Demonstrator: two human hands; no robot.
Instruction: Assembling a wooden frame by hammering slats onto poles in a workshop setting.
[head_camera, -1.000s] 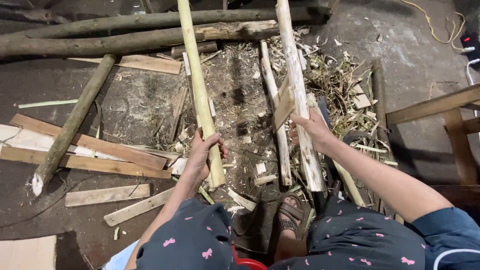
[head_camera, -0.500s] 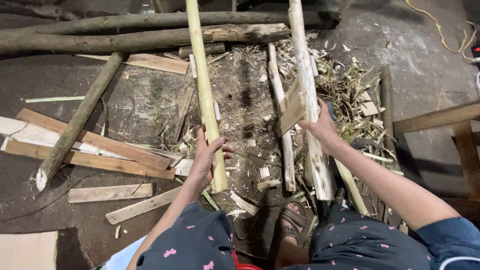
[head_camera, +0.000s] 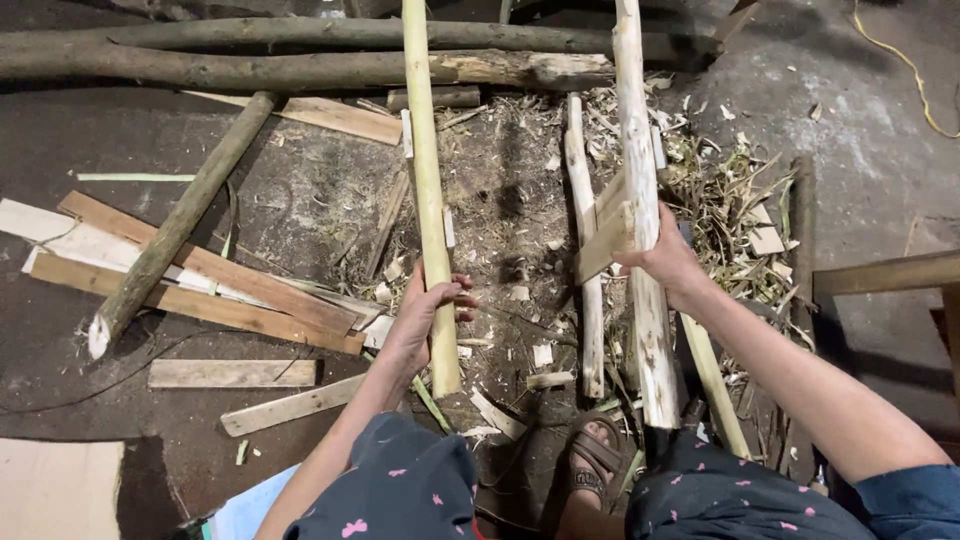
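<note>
Two peeled wooden poles run away from the person, one in each hand. The left hand wraps loosely round the smooth, pale yellow-green pole, fingers curled over its right side, near the pole's lower end. The right hand is closed round the rougher, whitish knotted pole, gripping it about midway, where a short flat wooden slat juts out to the left of the fingers. Between the two hands a thinner pale stick lies on the dark, chip-strewn floor. Left of the left hand lie flat brown planks with a round grey-green log slanting across them. Beyond both hands two long dark logs lie crosswise. Below the right hand a sandalled foot rests among the shavings, and pale husk-like scraps are heaped to that hand's right.
</note>
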